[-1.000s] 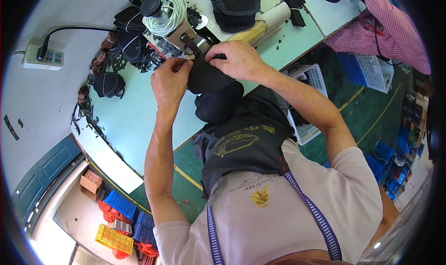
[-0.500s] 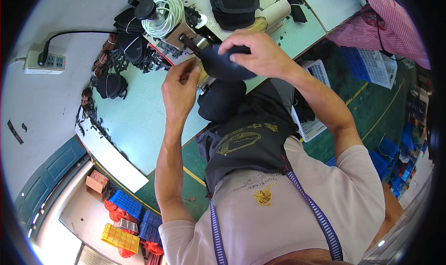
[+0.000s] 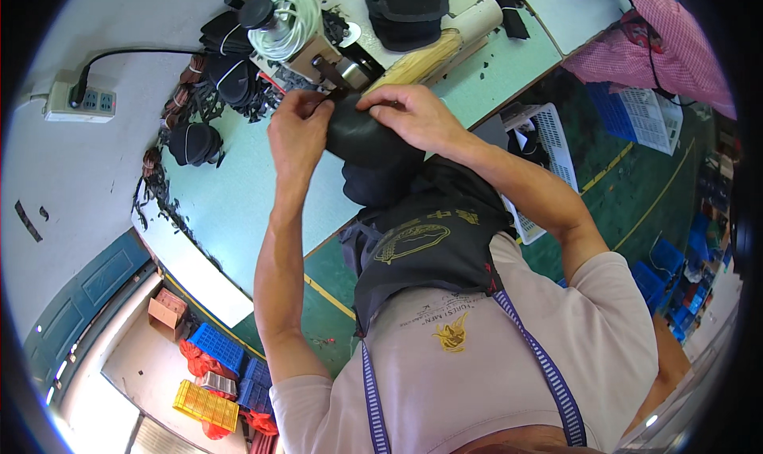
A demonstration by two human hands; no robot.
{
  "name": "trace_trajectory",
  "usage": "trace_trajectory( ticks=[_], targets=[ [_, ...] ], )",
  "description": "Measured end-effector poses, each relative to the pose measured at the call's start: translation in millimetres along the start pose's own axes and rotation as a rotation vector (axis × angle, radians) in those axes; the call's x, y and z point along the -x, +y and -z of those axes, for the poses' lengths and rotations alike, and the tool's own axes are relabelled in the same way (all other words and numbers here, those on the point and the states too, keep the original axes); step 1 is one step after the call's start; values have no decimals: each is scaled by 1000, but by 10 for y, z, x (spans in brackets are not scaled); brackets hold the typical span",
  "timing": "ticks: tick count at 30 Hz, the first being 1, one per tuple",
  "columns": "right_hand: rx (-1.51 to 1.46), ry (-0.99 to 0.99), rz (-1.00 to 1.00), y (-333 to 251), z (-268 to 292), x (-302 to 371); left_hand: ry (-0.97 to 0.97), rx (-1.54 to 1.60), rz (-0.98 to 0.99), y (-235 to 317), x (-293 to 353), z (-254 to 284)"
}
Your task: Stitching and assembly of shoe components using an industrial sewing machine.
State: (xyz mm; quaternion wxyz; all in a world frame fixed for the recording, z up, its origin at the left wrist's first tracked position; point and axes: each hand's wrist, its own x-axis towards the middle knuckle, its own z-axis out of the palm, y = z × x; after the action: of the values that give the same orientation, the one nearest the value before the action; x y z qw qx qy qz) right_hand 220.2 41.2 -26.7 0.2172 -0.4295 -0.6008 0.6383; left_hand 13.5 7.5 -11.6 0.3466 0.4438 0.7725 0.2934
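Observation:
My right hand (image 3: 417,118) pinches the upper edge of a smooth, curved black sheet piece (image 3: 362,140). My left hand (image 3: 298,136) is closed at the same piece's upper left edge, thumb and fingertips together. The held edge is at the working end of a small bench machine (image 3: 340,71), whose metal parts partly hide the contact point. Below the sheet, a dark rounded bundle (image 3: 380,182) rests at the table edge against my black apron (image 3: 421,251). Beyond the right hand, a stack of black pieces (image 3: 404,9) lies by the machine's pale arm.
On the pale green table (image 3: 230,192) lie tied black bundles (image 3: 195,145) and dark scraps along the wall. A coiled pale cable (image 3: 288,26) sits on the machine. White crates (image 3: 556,148) stand at the right below the table. A person in a pink checked sleeve (image 3: 675,40) is at upper right.
The black piece has moved left and down, its edge now up against the machine. My right hand has lowered with it; the left has shifted slightly left and gripped its edge.

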Motion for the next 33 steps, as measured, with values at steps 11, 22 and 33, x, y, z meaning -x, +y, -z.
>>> trace_trajectory(
  ticks=[11, 22, 33],
  targets=[
    [-124, 28, 18, -276, 138, 275, -238, 334, 108, 127, 239, 38],
    [-602, -83, -266, -52, -301, 195, -116, -193, 78, 142, -9, 205],
    [346, 420, 538, -161, 84, -110, 153, -155, -134, 87, 126, -143]
  ],
)
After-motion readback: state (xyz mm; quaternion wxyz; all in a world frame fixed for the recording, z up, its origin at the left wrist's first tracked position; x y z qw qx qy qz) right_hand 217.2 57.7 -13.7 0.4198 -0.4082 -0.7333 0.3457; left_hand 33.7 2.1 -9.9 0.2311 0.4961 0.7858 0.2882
